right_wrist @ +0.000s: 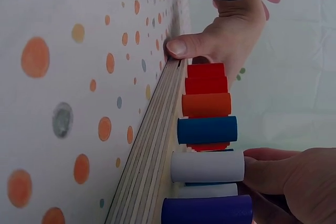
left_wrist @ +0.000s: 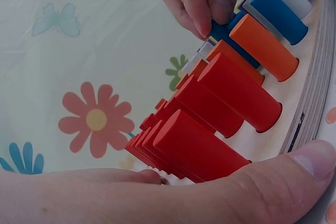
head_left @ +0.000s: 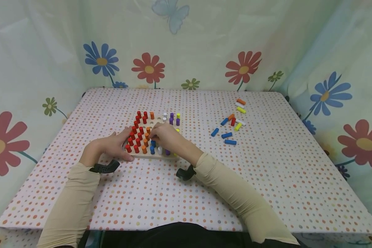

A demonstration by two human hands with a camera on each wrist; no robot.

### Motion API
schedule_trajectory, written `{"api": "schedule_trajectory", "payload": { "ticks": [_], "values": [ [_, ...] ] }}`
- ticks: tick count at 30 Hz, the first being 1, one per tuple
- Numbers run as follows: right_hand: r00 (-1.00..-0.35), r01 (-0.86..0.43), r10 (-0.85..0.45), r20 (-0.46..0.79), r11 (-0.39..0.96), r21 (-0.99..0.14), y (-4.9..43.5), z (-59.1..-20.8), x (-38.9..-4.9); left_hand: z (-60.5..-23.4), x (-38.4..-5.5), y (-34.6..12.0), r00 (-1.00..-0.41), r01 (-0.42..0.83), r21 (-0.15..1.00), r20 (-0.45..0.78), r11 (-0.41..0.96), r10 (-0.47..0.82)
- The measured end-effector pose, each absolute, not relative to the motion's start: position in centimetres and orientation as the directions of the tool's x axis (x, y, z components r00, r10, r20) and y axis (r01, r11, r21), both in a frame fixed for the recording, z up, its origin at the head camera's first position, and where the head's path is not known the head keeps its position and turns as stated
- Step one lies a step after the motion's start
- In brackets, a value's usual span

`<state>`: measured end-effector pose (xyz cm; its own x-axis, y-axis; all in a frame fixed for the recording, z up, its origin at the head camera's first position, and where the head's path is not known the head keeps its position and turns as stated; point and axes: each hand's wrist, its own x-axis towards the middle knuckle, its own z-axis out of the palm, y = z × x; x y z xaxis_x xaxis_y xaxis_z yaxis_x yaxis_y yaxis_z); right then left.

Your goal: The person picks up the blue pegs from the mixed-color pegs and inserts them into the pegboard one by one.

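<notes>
A wooden peg board (head_left: 148,155) stands on the dotted table, filled with several red pegs (head_left: 136,132), orange, blue, white and purple ones. My left hand (head_left: 122,144) lies against the board's left side, its thumb (left_wrist: 273,187) pressed on the front edge and its fingers fairly straight. My right hand (head_left: 153,133) reaches over the board's middle. In the left wrist view its fingertips (left_wrist: 210,3) pinch the top of a blue peg (left_wrist: 223,32) standing in a hole behind an orange peg (left_wrist: 262,45). The right wrist view shows the board's edge (right_wrist: 152,145) and a white peg (right_wrist: 207,166).
Several loose pegs (head_left: 232,122) in blue, orange, yellow, white and red lie scattered on the table to the right of the board. A flowered cloth (head_left: 186,41) hangs behind and on both sides of the table. A black strap (head_left: 106,167) sits on each wrist.
</notes>
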<state>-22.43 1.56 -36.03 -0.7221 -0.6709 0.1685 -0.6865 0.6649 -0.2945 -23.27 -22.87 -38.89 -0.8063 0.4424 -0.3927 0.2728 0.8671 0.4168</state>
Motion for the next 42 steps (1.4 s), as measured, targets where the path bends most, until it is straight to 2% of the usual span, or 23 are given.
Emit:
{"api": "schedule_trajectory", "payload": {
  "ticks": [15,22,29,38,42],
  "values": [
    [-0.73,-0.678,-0.655,0.196,0.659,-0.325,1.0,-36.6,-24.2,-38.9,-24.8,-23.4,-0.792,0.271,0.427,-0.41,0.862,0.452],
    [-0.754,-0.646,-0.631,0.181,0.664,-0.376,1.2,-37.5,-23.8,-39.3,-25.1,-23.1,-0.774,0.265,0.428,-0.44,0.864,0.455],
    [-0.749,-0.654,-0.626,0.215,0.65,-0.386,1.7,-37.8,-23.3,-39.4,-24.7,-22.9,-0.772,0.288,0.45,-0.413,0.845,0.483],
    [-0.68,-0.717,-0.701,0.214,0.576,-0.392,1.9,-36.7,-23.0,-39.4,-23.7,-23.2,-0.806,0.247,0.469,-0.387,0.848,0.449],
    [-0.68,-0.713,-0.699,0.223,0.559,-0.423,1.6,-36.9,-23.2,-39.4,-23.7,-23.5,-0.808,0.251,0.482,-0.373,0.839,0.456]
  ]
}}
